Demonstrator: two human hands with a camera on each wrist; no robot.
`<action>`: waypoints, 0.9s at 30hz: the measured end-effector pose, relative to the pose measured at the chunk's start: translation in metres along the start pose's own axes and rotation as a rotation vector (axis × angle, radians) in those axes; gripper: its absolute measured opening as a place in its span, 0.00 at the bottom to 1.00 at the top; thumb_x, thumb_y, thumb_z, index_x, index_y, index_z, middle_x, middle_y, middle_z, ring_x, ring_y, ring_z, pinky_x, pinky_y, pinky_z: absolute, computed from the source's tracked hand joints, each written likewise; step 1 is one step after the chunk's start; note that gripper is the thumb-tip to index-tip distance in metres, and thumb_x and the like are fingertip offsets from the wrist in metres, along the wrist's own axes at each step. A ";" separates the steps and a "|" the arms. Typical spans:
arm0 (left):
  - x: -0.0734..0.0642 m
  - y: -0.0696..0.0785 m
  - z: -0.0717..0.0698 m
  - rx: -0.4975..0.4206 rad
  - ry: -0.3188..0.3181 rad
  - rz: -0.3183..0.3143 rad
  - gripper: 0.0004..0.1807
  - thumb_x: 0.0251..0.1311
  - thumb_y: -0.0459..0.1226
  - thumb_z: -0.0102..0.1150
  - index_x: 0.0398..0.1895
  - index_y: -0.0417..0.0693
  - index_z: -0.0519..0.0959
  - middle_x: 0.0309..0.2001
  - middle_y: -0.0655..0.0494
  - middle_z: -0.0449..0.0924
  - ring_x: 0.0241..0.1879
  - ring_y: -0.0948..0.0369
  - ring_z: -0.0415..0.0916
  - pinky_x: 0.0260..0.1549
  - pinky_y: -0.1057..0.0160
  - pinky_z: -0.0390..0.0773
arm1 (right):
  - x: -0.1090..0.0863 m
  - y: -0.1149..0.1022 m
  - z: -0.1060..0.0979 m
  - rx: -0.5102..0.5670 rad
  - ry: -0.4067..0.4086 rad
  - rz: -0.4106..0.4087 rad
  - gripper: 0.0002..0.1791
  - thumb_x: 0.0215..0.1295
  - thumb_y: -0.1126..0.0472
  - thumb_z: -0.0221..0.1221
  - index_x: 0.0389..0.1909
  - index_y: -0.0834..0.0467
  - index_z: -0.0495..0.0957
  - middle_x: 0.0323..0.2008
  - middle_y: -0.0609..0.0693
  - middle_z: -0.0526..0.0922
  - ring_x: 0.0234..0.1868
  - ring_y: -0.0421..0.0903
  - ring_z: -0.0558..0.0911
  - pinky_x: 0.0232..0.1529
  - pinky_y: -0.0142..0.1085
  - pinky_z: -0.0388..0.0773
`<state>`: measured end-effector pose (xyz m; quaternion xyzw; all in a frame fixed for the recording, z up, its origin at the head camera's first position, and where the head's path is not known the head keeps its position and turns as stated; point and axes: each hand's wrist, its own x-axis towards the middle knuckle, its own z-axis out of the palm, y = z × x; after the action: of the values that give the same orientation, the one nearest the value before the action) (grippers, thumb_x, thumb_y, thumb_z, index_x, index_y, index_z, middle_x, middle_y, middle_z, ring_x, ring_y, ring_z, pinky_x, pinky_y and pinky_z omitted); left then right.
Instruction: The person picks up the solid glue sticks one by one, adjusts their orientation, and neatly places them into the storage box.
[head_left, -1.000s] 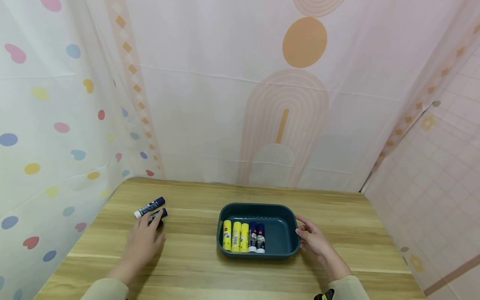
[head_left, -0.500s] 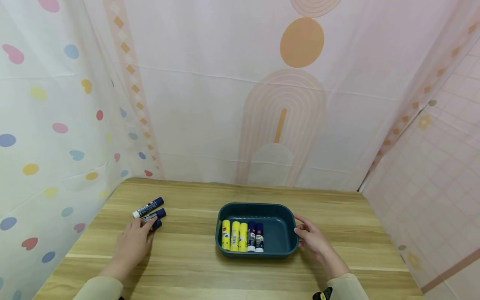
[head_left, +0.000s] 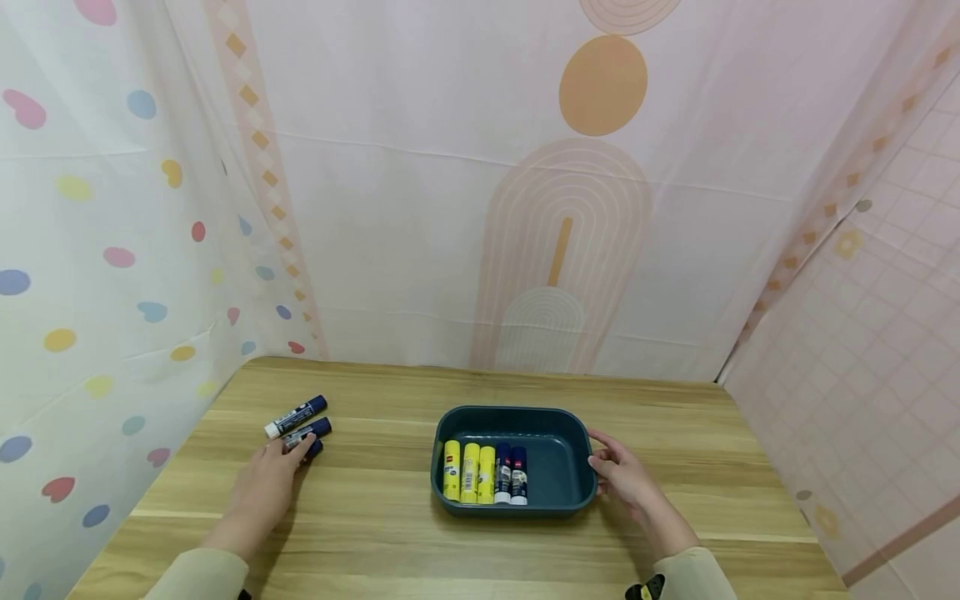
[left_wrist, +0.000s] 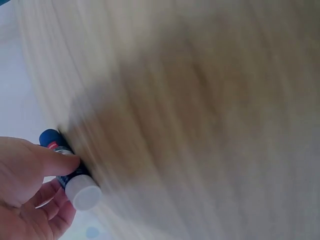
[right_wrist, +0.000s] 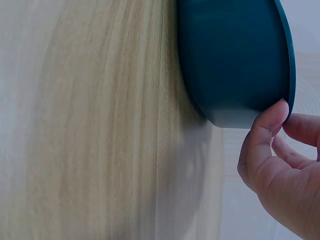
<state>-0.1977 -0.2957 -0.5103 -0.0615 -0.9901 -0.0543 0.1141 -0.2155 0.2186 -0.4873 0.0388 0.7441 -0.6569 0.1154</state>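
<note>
At the table's left, my left hand (head_left: 262,487) pinches the nearest dark-blue glue stick (left_wrist: 82,192) between thumb and fingers; its white end shows in the left wrist view. Two more dark-blue glue sticks lie just beyond: the middle one (head_left: 321,427) is partly covered by my fingers, the farthest one (head_left: 297,416) is in plain sight. My right hand (head_left: 626,479) grips the right rim of a dark teal box (head_left: 555,509). Along the box's left side lie yellow glue sticks (head_left: 469,473) and two dark-blue ones (head_left: 518,475), side by side.
The box stands on a wood-grain table (head_left: 375,533), right of the loose glue sticks. Patterned curtains hang behind the table (head_left: 390,250) and along both sides. Inside the box, bare floor (head_left: 555,475) shows right of the sticks.
My left hand has drawn back slightly toward me and left, and its fingers have closed on the nearest glue stick. The right hand stays on the box rim.
</note>
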 end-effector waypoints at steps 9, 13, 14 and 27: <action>0.004 0.013 -0.011 -0.048 -0.055 0.052 0.33 0.53 0.24 0.58 0.65 0.46 0.68 0.42 0.31 0.73 0.39 0.40 0.74 0.39 0.42 0.76 | 0.000 0.000 0.001 0.000 0.016 0.005 0.27 0.70 0.69 0.48 0.69 0.61 0.58 0.36 0.50 0.65 0.25 0.42 0.68 0.26 0.33 0.70; 0.008 0.022 -0.015 -0.131 -0.027 0.056 0.39 0.51 0.24 0.60 0.69 0.46 0.62 0.42 0.32 0.73 0.35 0.44 0.75 0.34 0.46 0.78 | 0.000 0.000 0.001 0.003 0.010 0.003 0.27 0.70 0.69 0.48 0.69 0.61 0.58 0.36 0.50 0.65 0.25 0.42 0.68 0.26 0.33 0.70; 0.009 0.024 -0.015 -0.152 -0.026 0.053 0.40 0.51 0.25 0.61 0.70 0.46 0.60 0.42 0.32 0.73 0.34 0.46 0.75 0.34 0.47 0.78 | 0.000 0.000 0.000 0.002 0.008 0.002 0.27 0.70 0.69 0.47 0.69 0.61 0.58 0.36 0.50 0.64 0.25 0.42 0.67 0.26 0.33 0.70; 0.013 0.046 -0.023 -0.349 -0.075 -0.012 0.41 0.54 0.32 0.62 0.72 0.53 0.56 0.56 0.25 0.67 0.49 0.35 0.73 0.40 0.39 0.76 | 0.000 0.001 0.001 0.026 0.013 0.001 0.27 0.70 0.69 0.47 0.69 0.61 0.58 0.36 0.49 0.64 0.25 0.41 0.67 0.26 0.33 0.70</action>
<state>-0.1990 -0.2518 -0.4810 -0.0762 -0.9696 -0.2235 0.0642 -0.2153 0.2173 -0.4880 0.0449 0.7362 -0.6661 0.1106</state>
